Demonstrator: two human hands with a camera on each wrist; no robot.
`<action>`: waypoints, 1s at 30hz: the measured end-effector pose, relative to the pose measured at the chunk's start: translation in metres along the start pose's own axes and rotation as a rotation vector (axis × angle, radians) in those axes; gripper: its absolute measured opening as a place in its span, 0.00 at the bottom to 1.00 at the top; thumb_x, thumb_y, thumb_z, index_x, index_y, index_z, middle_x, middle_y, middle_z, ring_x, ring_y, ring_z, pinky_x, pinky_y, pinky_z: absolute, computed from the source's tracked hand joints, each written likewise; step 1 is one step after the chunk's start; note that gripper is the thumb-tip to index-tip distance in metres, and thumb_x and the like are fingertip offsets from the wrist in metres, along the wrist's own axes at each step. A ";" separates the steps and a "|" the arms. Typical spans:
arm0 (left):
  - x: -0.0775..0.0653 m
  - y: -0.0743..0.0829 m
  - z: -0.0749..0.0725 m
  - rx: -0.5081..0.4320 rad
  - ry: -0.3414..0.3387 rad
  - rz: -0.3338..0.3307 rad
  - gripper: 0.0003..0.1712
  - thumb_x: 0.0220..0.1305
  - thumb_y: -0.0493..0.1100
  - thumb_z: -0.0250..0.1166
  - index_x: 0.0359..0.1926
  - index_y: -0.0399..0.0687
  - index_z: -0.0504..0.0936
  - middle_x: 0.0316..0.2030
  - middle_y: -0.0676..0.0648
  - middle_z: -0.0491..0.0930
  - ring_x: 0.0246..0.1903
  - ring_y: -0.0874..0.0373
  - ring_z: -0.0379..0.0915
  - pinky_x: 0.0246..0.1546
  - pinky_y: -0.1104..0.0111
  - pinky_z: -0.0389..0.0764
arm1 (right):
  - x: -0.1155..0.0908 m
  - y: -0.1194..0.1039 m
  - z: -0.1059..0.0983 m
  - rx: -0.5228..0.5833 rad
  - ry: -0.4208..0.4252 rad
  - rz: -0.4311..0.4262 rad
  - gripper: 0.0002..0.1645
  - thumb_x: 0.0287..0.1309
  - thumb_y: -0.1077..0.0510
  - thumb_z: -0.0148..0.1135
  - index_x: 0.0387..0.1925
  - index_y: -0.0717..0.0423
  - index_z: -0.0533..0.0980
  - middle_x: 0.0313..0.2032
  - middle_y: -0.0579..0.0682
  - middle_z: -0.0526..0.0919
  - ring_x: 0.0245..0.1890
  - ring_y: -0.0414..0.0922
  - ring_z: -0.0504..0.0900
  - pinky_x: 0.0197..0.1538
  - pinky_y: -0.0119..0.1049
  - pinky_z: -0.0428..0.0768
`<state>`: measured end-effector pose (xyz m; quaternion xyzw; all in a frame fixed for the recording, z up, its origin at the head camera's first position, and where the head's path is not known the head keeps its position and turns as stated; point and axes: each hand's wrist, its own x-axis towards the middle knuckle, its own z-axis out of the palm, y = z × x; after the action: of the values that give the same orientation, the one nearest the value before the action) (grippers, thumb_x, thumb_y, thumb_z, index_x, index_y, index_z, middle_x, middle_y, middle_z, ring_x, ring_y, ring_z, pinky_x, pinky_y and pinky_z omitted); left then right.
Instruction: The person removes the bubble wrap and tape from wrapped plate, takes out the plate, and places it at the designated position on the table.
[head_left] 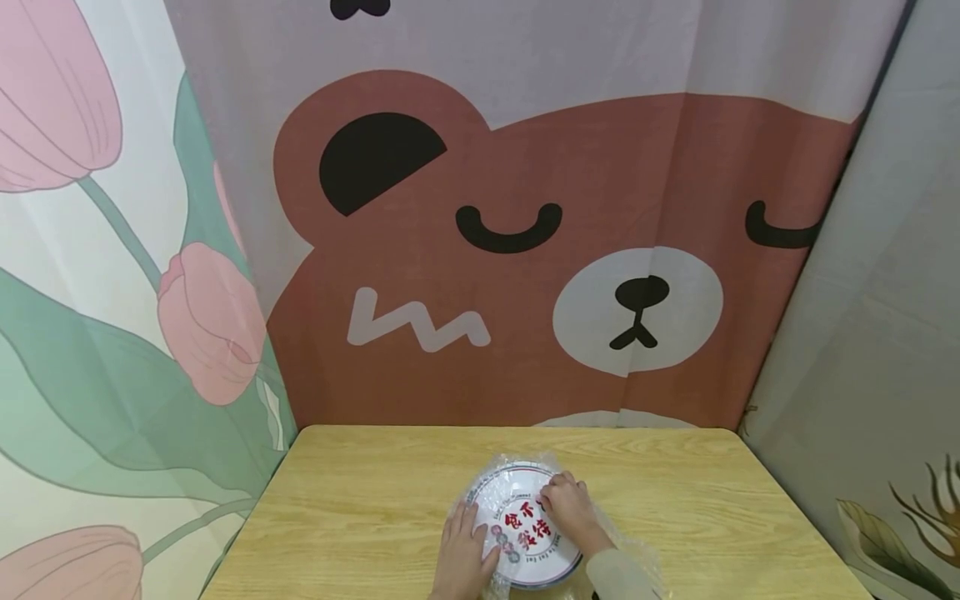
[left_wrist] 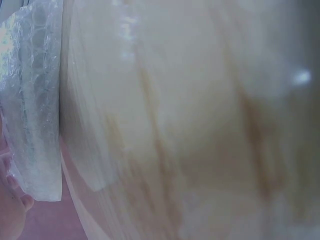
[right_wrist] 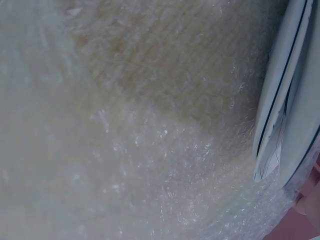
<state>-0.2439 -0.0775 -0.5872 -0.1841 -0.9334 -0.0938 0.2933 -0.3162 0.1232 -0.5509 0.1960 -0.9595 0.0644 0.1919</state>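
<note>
A round white plate (head_left: 517,487) with red characters and a dark blue rim lies face up on a sheet of clear bubble wrap (head_left: 637,554). My left hand (head_left: 463,554) rests on the plate's left side, fingers spread. On its upper right my right hand (head_left: 573,512) touches the face with bent fingers; whether they pinch any wrap is hidden. In the right wrist view several plate edges (right_wrist: 282,85) are stacked together, with bubble wrap (right_wrist: 165,165) filling most of the picture. Bubble wrap (left_wrist: 37,115) covers the side of the stack in the left wrist view.
The light wooden table (head_left: 360,500) extends around the plate to its far edge. Behind it hangs a cloth with a brown bear (head_left: 420,375); a tulip-print cloth (head_left: 127,417) stands left and a pale curtain (head_left: 862,333) right.
</note>
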 end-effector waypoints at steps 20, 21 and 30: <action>-0.001 -0.001 0.003 -0.006 0.020 0.006 0.20 0.50 0.54 0.62 0.34 0.41 0.80 0.49 0.38 0.70 0.54 0.40 0.60 0.53 0.51 0.63 | 0.003 -0.002 0.000 0.011 -0.030 0.041 0.05 0.49 0.54 0.64 0.24 0.51 0.81 0.24 0.45 0.76 0.31 0.44 0.70 0.29 0.40 0.69; 0.000 -0.001 0.003 -0.006 0.012 0.003 0.20 0.50 0.54 0.61 0.34 0.41 0.80 0.49 0.38 0.70 0.54 0.40 0.60 0.53 0.51 0.63 | 0.003 -0.002 0.000 0.010 -0.030 0.042 0.05 0.49 0.54 0.64 0.24 0.51 0.81 0.24 0.45 0.76 0.30 0.44 0.70 0.29 0.40 0.69; 0.001 0.000 -0.001 -0.014 -0.058 -0.024 0.21 0.53 0.54 0.59 0.36 0.41 0.80 0.50 0.38 0.69 0.56 0.41 0.59 0.54 0.51 0.62 | 0.004 -0.002 0.001 0.002 0.004 0.017 0.05 0.47 0.56 0.65 0.21 0.50 0.81 0.22 0.45 0.75 0.29 0.44 0.71 0.26 0.40 0.69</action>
<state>-0.2439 -0.0775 -0.5860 -0.1775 -0.9430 -0.0986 0.2637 -0.3188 0.1193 -0.5496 0.1877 -0.9607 0.0676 0.1932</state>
